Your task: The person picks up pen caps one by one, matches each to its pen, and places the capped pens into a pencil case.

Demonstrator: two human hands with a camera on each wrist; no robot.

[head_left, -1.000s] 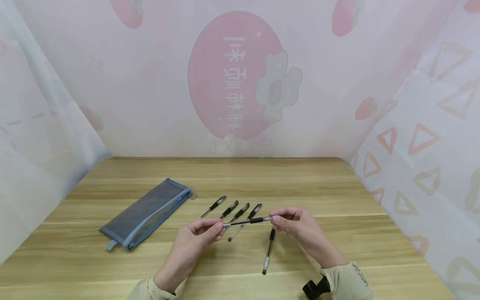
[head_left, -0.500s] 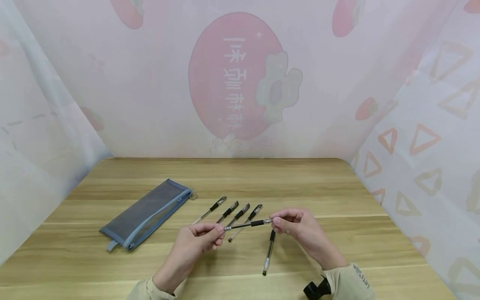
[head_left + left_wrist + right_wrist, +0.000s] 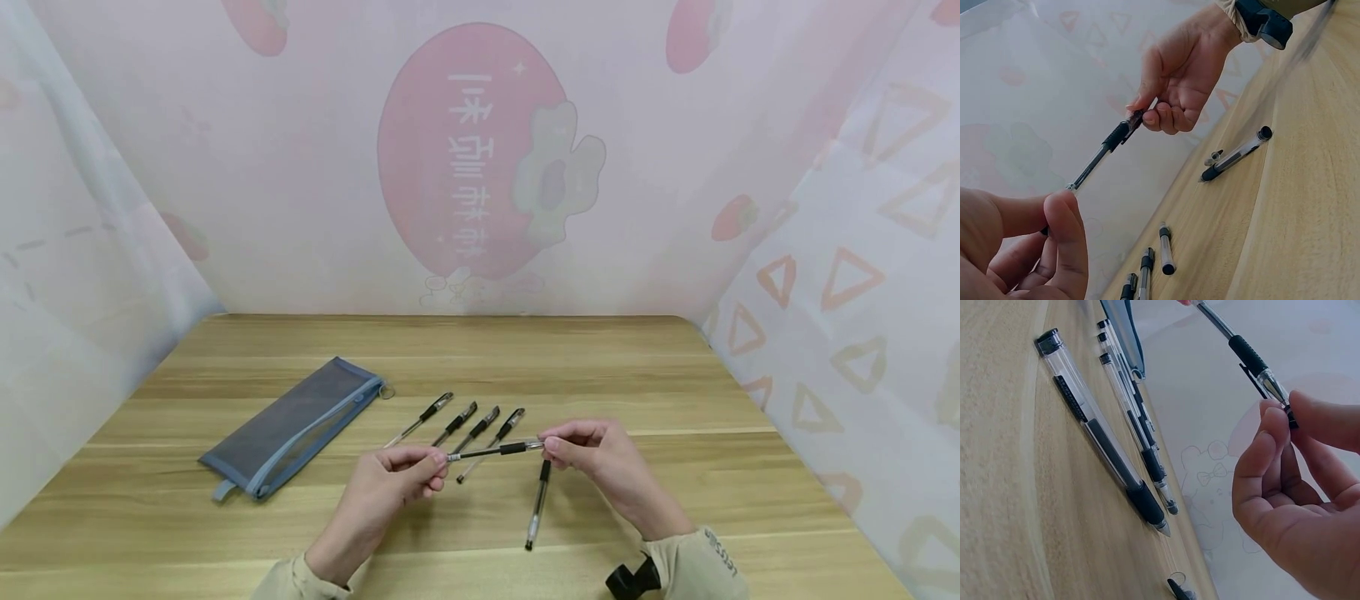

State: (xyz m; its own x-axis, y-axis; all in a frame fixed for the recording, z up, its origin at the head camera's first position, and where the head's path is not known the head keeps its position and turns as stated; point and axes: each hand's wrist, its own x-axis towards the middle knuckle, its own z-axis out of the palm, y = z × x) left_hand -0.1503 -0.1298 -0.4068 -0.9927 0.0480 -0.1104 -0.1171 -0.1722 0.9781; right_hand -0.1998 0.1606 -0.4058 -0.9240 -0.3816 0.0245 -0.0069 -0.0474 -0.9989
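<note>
Between my hands a black gel pen (image 3: 513, 448) is held sideways above the table. My left hand (image 3: 384, 493) pinches its rear end between thumb and fingers. At the other end, my right hand (image 3: 603, 462) pinches the clear cap (image 3: 1267, 384) with its dark clip, and the metal tip shows through it. Below the right hand lies a similar gel pen (image 3: 537, 505) without its cap, its bare tip seen in the right wrist view. A loose cap (image 3: 1212, 157) lies close to that tip. Several capped pens (image 3: 483, 423) lie in a slanted row beyond the left hand.
A blue-grey mesh zip pouch (image 3: 288, 417) lies flat at the left of the wooden table (image 3: 600, 358), a ring at its zip end. Printed curtains stand behind and at both sides. A black wrist camera (image 3: 632, 577) sits at the right cuff.
Both hands and the pen between them have dropped very slightly. The grip at each end is the same, and the pens and pouch on the table have not moved.
</note>
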